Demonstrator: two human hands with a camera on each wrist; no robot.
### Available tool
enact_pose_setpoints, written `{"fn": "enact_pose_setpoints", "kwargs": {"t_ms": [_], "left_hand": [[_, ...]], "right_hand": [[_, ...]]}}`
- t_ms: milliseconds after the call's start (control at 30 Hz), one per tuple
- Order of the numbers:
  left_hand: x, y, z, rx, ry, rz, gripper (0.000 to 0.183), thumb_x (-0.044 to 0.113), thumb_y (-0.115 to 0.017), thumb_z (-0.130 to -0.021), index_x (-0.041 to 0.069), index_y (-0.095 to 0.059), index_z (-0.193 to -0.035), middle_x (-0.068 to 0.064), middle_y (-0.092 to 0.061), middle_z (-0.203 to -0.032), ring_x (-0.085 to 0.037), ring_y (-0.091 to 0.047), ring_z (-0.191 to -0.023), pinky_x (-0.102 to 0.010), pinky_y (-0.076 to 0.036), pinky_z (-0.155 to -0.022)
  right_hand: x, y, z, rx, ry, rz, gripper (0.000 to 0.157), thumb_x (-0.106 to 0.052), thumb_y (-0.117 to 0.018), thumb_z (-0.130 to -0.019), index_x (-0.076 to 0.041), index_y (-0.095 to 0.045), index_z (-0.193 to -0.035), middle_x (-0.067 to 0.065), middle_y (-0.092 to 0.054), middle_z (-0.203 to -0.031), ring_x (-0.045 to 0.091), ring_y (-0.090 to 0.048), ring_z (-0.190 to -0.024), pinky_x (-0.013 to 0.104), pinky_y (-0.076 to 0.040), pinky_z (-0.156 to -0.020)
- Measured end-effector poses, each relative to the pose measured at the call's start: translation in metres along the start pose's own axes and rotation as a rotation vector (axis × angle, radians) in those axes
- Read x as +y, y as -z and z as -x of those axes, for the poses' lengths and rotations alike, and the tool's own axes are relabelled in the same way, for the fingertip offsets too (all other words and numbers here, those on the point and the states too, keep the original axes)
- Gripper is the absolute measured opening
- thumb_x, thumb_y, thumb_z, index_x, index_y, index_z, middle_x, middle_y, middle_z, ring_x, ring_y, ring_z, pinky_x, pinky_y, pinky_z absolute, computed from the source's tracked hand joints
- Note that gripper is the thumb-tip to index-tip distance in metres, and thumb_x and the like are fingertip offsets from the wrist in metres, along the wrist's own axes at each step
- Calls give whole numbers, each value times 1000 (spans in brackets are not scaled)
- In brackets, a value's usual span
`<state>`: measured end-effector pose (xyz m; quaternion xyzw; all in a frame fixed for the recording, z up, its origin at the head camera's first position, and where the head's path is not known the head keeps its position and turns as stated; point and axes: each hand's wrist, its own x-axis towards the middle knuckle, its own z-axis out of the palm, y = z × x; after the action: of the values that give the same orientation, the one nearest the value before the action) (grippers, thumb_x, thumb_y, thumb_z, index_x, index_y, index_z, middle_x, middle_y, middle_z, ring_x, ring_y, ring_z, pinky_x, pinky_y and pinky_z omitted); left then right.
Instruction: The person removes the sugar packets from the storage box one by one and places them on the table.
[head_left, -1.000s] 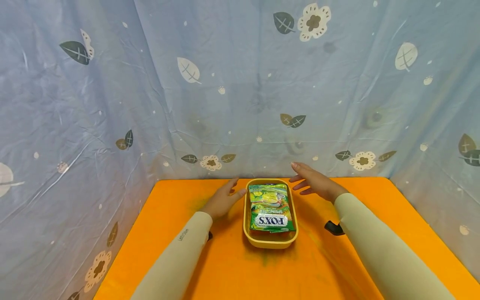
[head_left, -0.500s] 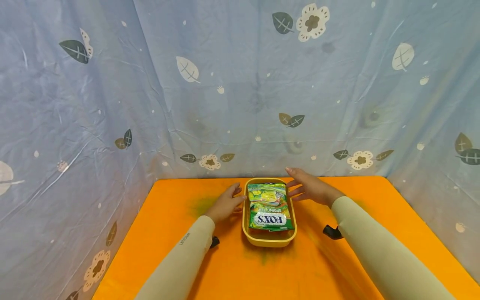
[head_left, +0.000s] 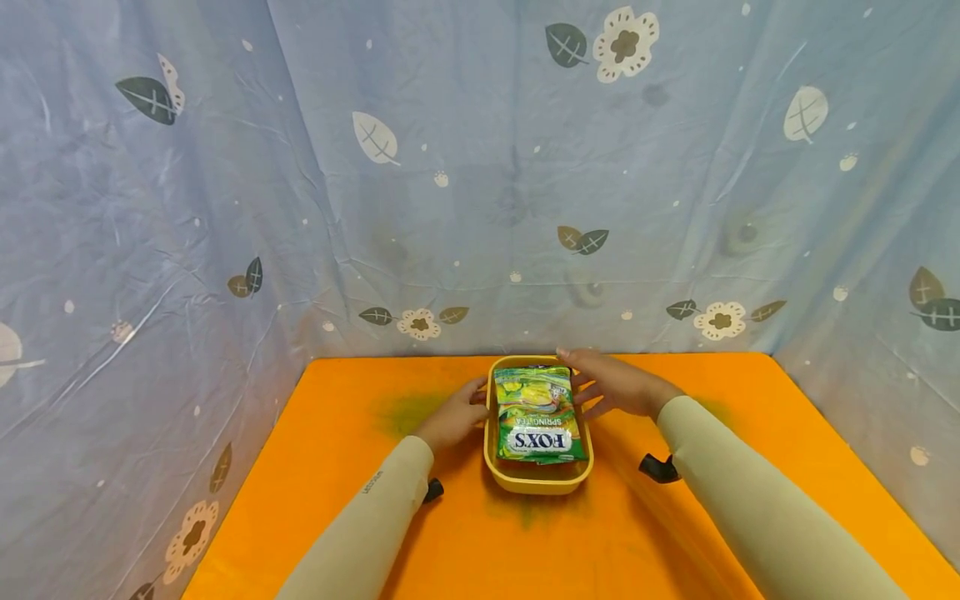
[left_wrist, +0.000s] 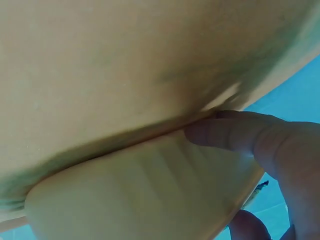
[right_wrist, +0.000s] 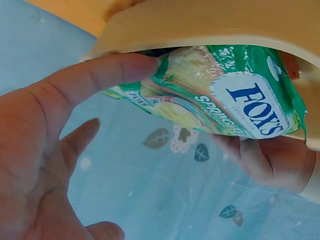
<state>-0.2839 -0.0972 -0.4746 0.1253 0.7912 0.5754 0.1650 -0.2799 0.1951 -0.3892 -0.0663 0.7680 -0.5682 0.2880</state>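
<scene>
In the head view, a yellow plastic tub [head_left: 536,485] stands on the orange table, holding a green and yellow FOX'S Spring Tea candy bag [head_left: 536,421]. My left hand [head_left: 453,419] is at the tub's left side; in the left wrist view one fairly straight finger [left_wrist: 220,135] touches the outer wall. On the right side is my right hand [head_left: 618,383], its fingers spread. The right wrist view shows one extended finger [right_wrist: 115,70] over the tub's rim beside the bag, with the other fingers and thumb apart. Whatever lies under the bag is mostly hidden.
A pale blue curtain [head_left: 480,192] with leaf and flower prints hangs behind and at both sides of the orange table [head_left: 510,558]. A black wrist-worn piece [head_left: 660,468] shows under the right sleeve, another [head_left: 432,490] by the left.
Both hands have come in closer to the tub from either side, the left reaching its wall. Tub and bag stay in place apart from a slight camera shift.
</scene>
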Motion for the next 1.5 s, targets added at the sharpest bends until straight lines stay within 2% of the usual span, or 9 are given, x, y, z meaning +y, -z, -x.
{"fn": "enact_pose_setpoints", "kwargs": {"t_ms": [133,333,533,633,767,867,1167,1333,1500], "left_hand": [[0,-2,0,-9,10,19,68,12,-53,-89,10,-26,-151,-11,-48,-138,-22,-54,-113,-38,-48,-89],[-2,-3,-1,-2,19,-8,64,19,-56,-91,16,-30,-150,-5,-48,-139,-19,-53,-113,-38,-47,-90],[-4,-3,-1,-4,22,2,67,22,-58,-90,17,-29,-151,-5,-48,-139,-19,-51,-117,-39,-47,-91],[-5,-2,-1,-8,21,5,70,24,-58,-90,17,-26,-152,-5,-47,-140,-20,-50,-119,-40,-46,-93],[-1,-2,1,-15,27,-4,70,22,-57,-92,15,-24,-153,-7,-45,-142,-23,-47,-123,-42,-43,-97],[0,-2,2,-15,31,-7,71,22,-58,-92,16,-23,-153,-8,-45,-142,-24,-44,-126,-44,-40,-100],[-4,-2,1,-7,36,-7,73,26,-59,-90,18,-24,-153,-6,-46,-141,-22,-45,-125,-42,-42,-98],[-5,-3,1,-20,42,34,72,22,-57,-90,16,-22,-153,-8,-45,-141,-23,-48,-122,-42,-44,-96],[-6,-3,0,-21,24,37,69,18,-55,-91,20,-24,-153,-7,-45,-141,-22,-47,-123,-41,-45,-95]], "right_hand": [[3,-6,0,-6,16,-5,83,-65,-52,-86,-22,-22,-150,21,-38,-138,40,-51,-114,54,-48,-86],[10,-19,-4,-83,55,-29,75,-55,-59,-87,-21,-31,-149,16,-44,-134,39,-58,-104,53,-50,-84],[23,-32,-10,-153,73,-141,63,-29,-64,-92,-22,-36,-147,18,-47,-131,39,-61,-101,53,-51,-80],[30,-37,-12,-173,81,-177,63,-16,-67,-90,-23,-38,-146,21,-46,-129,39,-61,-101,52,-52,-81],[35,-41,-14,-173,83,-185,65,-6,-67,-87,-25,-43,-144,23,-47,-126,38,-61,-100,51,-52,-80],[37,-42,-16,-167,79,-185,65,-3,-67,-86,-25,-44,-143,23,-48,-124,38,-61,-100,50,-52,-80],[39,-42,-14,-174,99,-200,65,-2,-66,-87,-25,-43,-143,23,-48,-125,39,-60,-101,51,-52,-81],[37,-39,-11,-159,119,-173,63,-4,-66,-88,-25,-43,-143,24,-49,-124,38,-61,-99,51,-52,-79],[33,-32,-11,-130,139,-151,61,-7,-66,-88,-27,-45,-142,23,-47,-124,37,-61,-95,49,-53,-78]]}}
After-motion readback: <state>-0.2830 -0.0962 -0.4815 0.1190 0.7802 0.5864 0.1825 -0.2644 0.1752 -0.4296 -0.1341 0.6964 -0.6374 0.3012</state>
